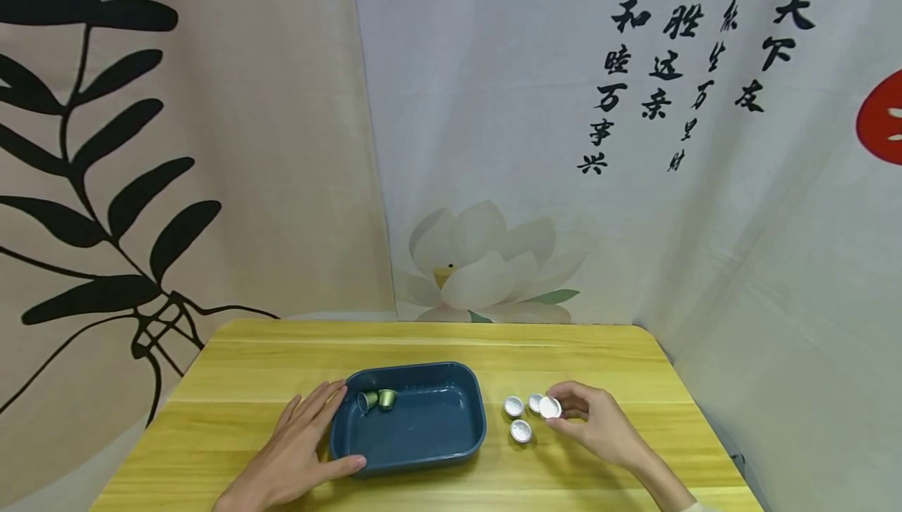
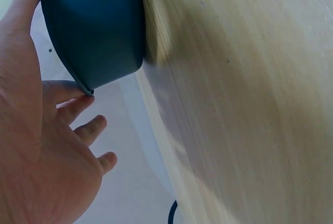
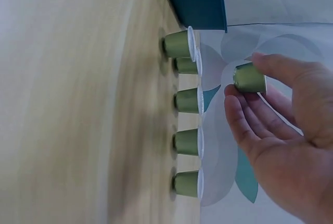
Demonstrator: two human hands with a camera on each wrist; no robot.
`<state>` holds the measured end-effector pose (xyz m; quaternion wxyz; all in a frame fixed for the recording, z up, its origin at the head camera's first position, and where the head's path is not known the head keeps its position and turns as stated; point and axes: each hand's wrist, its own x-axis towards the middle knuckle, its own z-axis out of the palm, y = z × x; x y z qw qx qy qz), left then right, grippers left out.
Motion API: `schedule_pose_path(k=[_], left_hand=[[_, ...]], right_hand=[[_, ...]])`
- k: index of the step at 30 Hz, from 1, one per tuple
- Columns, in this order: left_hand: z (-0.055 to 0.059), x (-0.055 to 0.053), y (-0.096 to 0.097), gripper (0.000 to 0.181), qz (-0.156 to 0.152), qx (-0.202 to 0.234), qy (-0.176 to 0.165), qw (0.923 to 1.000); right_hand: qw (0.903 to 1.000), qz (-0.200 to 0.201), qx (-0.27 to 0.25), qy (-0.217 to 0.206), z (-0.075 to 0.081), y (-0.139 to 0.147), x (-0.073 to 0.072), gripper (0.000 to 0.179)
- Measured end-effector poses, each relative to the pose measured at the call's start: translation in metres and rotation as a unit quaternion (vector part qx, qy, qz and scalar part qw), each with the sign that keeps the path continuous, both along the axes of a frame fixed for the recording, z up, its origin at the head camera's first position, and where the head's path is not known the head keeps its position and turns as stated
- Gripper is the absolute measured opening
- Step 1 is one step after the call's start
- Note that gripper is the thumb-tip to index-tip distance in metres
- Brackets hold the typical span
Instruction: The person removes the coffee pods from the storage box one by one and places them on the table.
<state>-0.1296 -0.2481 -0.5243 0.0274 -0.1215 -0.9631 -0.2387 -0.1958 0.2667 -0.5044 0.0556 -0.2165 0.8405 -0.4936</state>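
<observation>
My right hand [image 1: 592, 422] pinches a green coffee capsule [image 3: 250, 78] with a pale lid, raised over the table. Below it in the right wrist view, several more green capsules [image 3: 188, 142] stand lid up in a rough row; some are hidden behind the hand in the head view. My left hand [image 1: 299, 441] rests at the left end of a dark blue tray [image 1: 412, 463], thumb over the near rim and fingertips at the far left corner. Inside the tray, two green capsules [image 1: 387, 399] lie tipped near the left wall.
The wooden table [image 1: 564, 355] ends at a back edge in front of a hanging cloth [image 1: 493, 144] printed with a lotus and dark writing. Another cloth with black leaves [image 1: 134, 191] hangs at the left.
</observation>
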Motion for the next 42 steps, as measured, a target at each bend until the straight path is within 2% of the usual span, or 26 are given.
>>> schedule_pose_path(k=[8, 13, 20, 25, 34, 42], left_hand=[[0.001, 0.0, -0.001, 0.117, -0.002, -0.001, 0.004, 1.0], [0.001, 0.0, -0.001, 0.118, -0.001, -0.003, -0.003, 1.0], [0.001, 0.0, -0.001, 0.118, 0.001, -0.003, -0.009, 1.0], [0.0, 0.0, -0.001, 0.118, -0.001, -0.002, -0.008, 1.0], [0.0, 0.0, -0.001, 0.117, -0.004, 0.003, -0.009, 0.9999], [0.0, 0.0, -0.002, 0.117, -0.004, 0.001, -0.009, 1.0]], right_hand=[[0.9995, -0.015, 0.011, -0.026, -0.009, -0.002, 0.002, 0.034], [0.9986, -0.03, 0.033, -0.027, -0.015, -0.002, 0.003, 0.032], [0.9978, -0.031, 0.015, -0.057, -0.026, -0.001, 0.005, 0.038], [0.998, -0.029, 0.024, -0.05, -0.029, -0.001, 0.005, 0.035], [0.9982, -0.029, 0.051, -0.013, -0.035, -0.004, 0.005, 0.031], [0.9971, -0.031, 0.069, -0.01, -0.038, -0.004, 0.005, 0.034]])
